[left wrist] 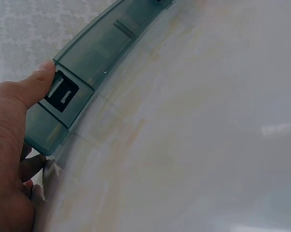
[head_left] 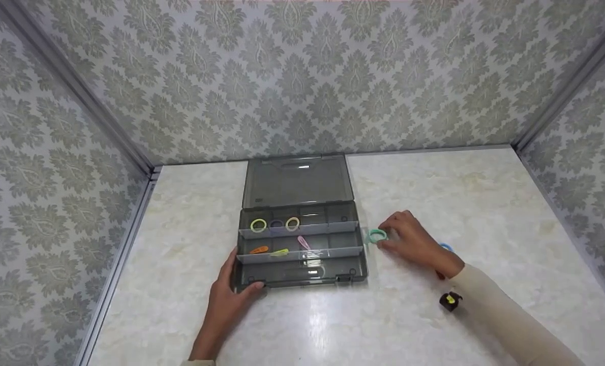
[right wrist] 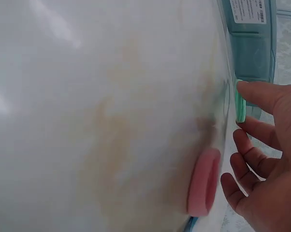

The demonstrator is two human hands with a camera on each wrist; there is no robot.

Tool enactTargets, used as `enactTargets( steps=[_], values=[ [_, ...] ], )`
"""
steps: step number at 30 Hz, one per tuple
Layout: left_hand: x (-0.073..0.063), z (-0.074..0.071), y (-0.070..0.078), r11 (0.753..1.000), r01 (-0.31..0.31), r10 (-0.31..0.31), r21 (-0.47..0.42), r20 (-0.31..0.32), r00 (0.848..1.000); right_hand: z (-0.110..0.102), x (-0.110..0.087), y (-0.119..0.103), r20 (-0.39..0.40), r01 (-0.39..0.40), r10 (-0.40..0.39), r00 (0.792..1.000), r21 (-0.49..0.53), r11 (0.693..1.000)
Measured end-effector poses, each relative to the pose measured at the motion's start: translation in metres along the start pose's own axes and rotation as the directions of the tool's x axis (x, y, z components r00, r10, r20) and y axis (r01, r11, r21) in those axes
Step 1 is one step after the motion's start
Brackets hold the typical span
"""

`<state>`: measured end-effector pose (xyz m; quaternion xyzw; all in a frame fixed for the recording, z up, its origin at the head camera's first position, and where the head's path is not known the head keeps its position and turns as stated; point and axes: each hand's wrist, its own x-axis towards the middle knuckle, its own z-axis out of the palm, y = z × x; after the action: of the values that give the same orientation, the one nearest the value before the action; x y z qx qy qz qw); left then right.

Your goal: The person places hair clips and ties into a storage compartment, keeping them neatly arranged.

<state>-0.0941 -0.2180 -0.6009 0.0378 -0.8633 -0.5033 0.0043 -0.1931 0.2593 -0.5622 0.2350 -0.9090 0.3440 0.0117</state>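
A grey see-through compartment box (head_left: 300, 272) lies with its lid (head_left: 298, 183) folded back. My left hand (head_left: 229, 300) holds its front left corner; in the left wrist view the thumb lies beside a black latch (left wrist: 62, 92). Just right of the box, my right hand (head_left: 412, 241) pinches a green hair tie (head_left: 377, 235) between thumb and forefinger. The back row has a yellow hair tie (head_left: 258, 225), a purple hair tie (head_left: 277, 226) and a cream hair tie (head_left: 292, 223). An orange hair clip (head_left: 259, 250), a yellow hair clip (head_left: 280, 252) and a pink hair clip (head_left: 304, 243) lie in the middle row.
Right of the box, a blue hair tie (head_left: 446, 247) is partly hidden behind my right wrist. A pink hair tie (right wrist: 203, 183) shows in the right wrist view. Near my right sleeve is a small dark thing with a yellow patch (head_left: 450, 301). Patterned walls enclose the table (head_left: 180, 213).
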Motion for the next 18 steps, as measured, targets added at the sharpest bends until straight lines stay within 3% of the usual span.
enactTargets(
  steps=[11,18],
  values=[
    [0.0,-0.001,-0.001,1.0,-0.009,0.009,-0.014,-0.006,1.0,-0.016,0.015,-0.005,-0.1,0.005,0.0,0.995,0.045,0.999],
    [0.001,-0.001,-0.001,1.0,-0.002,0.002,-0.027,0.005,1.0,-0.021,0.028,-0.01,-0.111,-0.007,0.015,0.994,0.076,0.997]
  ],
)
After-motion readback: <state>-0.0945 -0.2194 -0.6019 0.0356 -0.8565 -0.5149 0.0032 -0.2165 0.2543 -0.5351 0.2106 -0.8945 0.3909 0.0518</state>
